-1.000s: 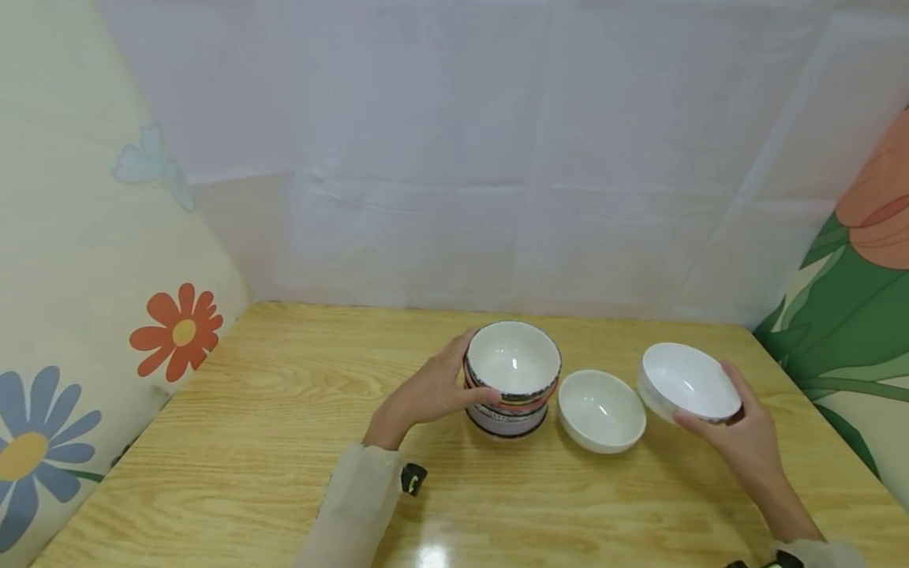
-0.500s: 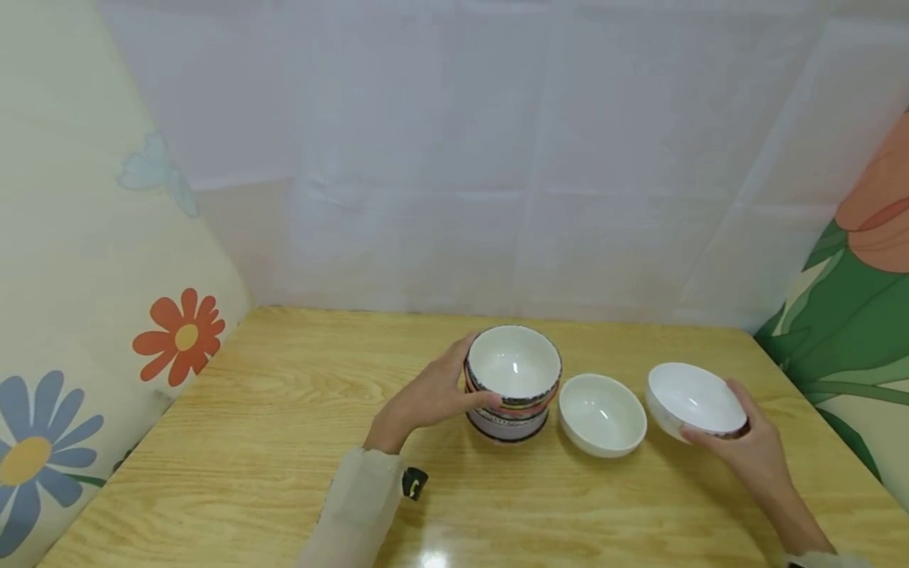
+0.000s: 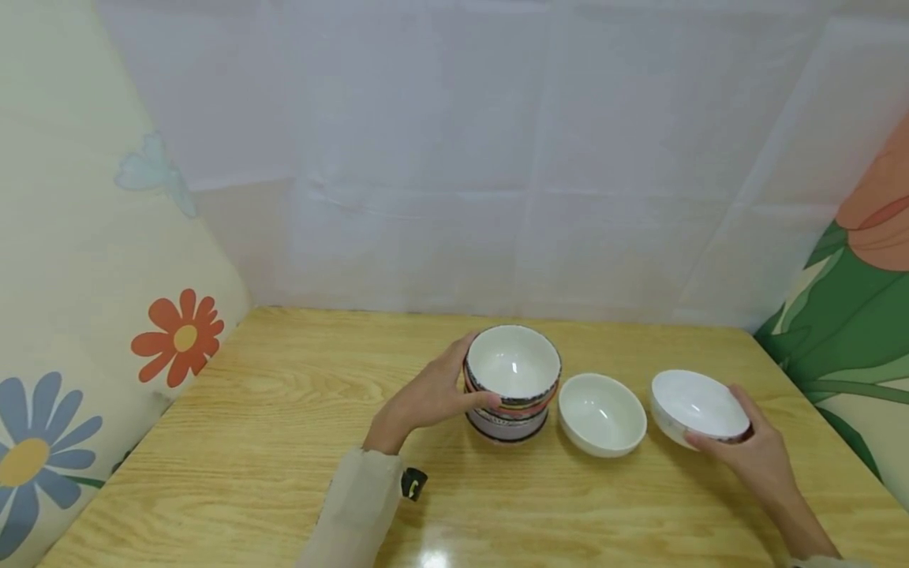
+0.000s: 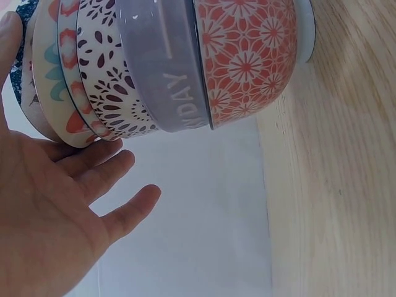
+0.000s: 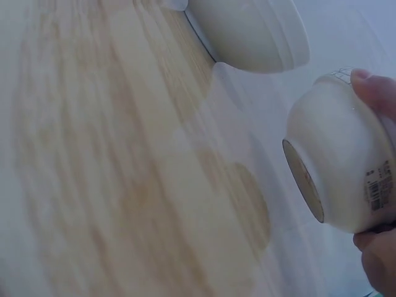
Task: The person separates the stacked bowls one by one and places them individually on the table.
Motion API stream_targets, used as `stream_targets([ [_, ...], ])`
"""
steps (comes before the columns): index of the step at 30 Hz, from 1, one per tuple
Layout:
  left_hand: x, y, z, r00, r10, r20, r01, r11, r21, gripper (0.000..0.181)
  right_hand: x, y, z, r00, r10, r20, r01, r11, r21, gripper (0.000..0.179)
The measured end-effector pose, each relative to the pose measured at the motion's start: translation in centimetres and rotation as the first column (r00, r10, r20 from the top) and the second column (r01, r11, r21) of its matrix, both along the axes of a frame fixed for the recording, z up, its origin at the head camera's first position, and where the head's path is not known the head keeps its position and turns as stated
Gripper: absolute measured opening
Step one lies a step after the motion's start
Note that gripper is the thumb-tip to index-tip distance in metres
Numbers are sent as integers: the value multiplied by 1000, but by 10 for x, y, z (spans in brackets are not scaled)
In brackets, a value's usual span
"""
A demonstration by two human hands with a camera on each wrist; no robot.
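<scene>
My left hand (image 3: 436, 390) holds the upper part of a stack of bowls (image 3: 513, 371), thumb on the near side and fingers behind. The left wrist view shows the stack's patterned sides: a red floral bowl (image 4: 247, 62) lowest, a lilac one (image 4: 159, 62) with raised letters above it, then several more. My right hand (image 3: 756, 457) grips a white bowl (image 3: 699, 404) by its side, thumb near the rim. Its base, with a printed label beside it, hangs clear of the tabletop in the right wrist view. Between stack and held bowl stands a cream bowl (image 3: 602, 416), upright.
The wood-grain table (image 3: 284, 442) reaches back to a white cloth (image 3: 440, 197). Flower-printed panels flank it, one with a red flower (image 3: 177, 338) on the left and one with green leaves (image 3: 852, 339) on the right.
My right hand has lowered the white bowl and shifted it slightly right, away from the cream bowl. The left hand stays in place on the stack.
</scene>
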State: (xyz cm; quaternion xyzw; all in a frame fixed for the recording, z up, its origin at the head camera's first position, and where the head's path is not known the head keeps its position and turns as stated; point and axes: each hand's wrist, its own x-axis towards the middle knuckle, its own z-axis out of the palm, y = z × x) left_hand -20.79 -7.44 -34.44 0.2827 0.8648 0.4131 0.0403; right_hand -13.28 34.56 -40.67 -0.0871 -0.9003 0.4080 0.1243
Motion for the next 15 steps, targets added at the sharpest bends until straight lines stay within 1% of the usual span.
stream_targets([
  [7,1,0,0,1000,11,20,-11,1000,-5,95,0,1,-2,1000,3,16,-3,1000,-2,99],
  [15,1,0,1,999,9,30,-9,1000,8,92,0,2,-6,1000,15,8,-15,1000,-5,99],
])
